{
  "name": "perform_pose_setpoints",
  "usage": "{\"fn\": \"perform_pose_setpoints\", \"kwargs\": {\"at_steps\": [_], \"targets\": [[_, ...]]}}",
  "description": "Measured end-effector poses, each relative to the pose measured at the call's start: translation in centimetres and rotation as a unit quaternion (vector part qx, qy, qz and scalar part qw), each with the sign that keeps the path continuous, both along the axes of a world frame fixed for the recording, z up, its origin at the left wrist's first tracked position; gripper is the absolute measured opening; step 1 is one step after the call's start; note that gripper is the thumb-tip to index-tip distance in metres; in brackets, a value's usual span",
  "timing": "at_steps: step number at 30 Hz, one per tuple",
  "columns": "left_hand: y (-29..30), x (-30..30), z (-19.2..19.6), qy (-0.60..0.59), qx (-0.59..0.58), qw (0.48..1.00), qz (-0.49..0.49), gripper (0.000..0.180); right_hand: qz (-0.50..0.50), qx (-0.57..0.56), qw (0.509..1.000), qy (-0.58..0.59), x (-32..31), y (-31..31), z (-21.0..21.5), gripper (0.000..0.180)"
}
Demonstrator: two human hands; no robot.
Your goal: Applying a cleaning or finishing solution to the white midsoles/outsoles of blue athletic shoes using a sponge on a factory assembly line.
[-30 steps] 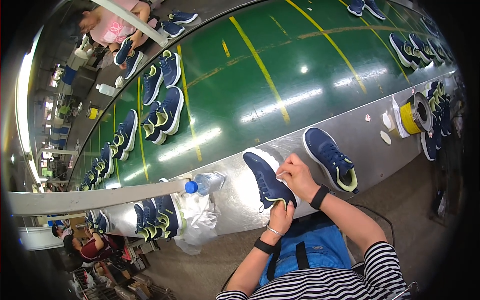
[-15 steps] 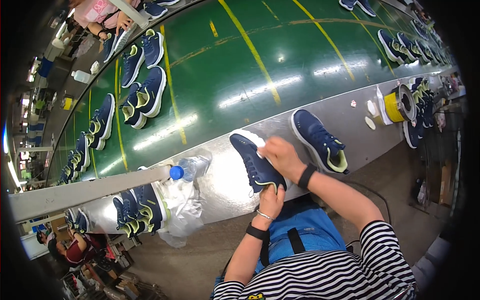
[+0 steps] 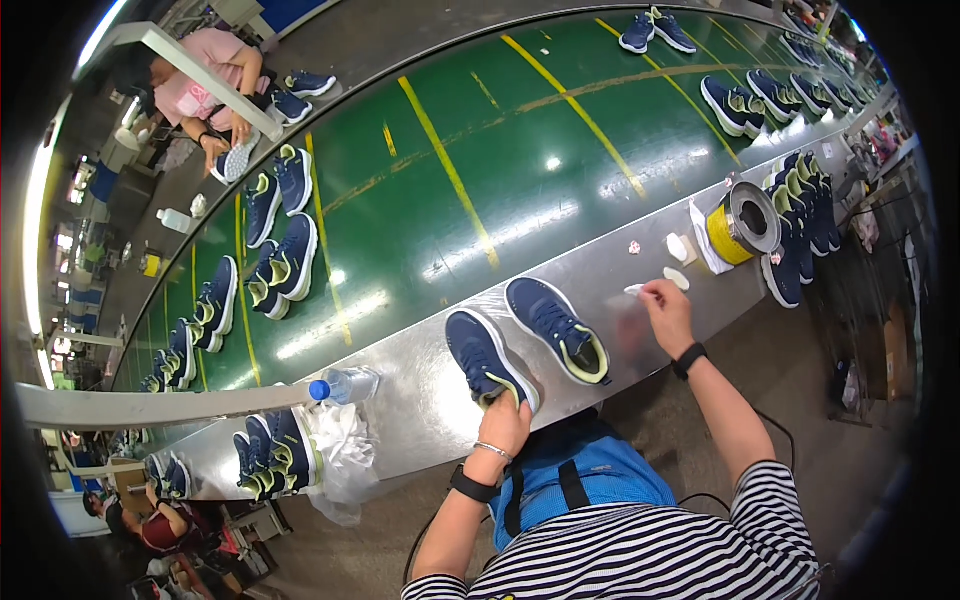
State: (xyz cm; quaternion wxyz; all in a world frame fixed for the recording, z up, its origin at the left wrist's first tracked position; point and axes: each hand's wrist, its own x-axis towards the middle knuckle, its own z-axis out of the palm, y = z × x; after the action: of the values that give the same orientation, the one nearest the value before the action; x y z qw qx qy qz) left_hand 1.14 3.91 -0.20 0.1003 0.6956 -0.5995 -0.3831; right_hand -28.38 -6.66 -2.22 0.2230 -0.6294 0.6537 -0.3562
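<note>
One navy shoe (image 3: 475, 350) on the metal surface (image 3: 635, 345), toe away from the body; shows a white midsole, dark laces, pale green lining at the collar. Just beside, a matching shoe (image 3: 548, 318), toe likewise outward. Left hand (image 3: 507, 430) at the first heel, fingers closed on the shoe, tips hidden inside the opening. Right hand (image 3: 670, 315) well apart, fingers pinched on a small white piece (image 3: 634, 290), partly covered. Outsoles out of sight; contact between held heel and surface hard to make out.
</note>
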Motion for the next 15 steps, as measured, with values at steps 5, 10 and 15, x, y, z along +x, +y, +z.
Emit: {"fn": "perform_pose_setpoints", "kwargs": {"at_steps": [5,10,15], "targets": [[3.0,-1.9,0.9,-0.052,-0.168,0.984,-0.018,0.043,0.07,-0.038,0.99,0.118,0.6,-0.9,1.0,0.049],[2.7,0.4,-0.5,0.002,-0.215,0.945,0.245,0.054,0.204,0.26,0.92,-0.212,4.2,1.2,1.2,0.058],[-0.4,1.7,-7.5,0.294,-0.069,0.896,0.325,0.052,0.156,0.273,0.901,-0.3,8.5,1.1,-2.4,0.048]]}}
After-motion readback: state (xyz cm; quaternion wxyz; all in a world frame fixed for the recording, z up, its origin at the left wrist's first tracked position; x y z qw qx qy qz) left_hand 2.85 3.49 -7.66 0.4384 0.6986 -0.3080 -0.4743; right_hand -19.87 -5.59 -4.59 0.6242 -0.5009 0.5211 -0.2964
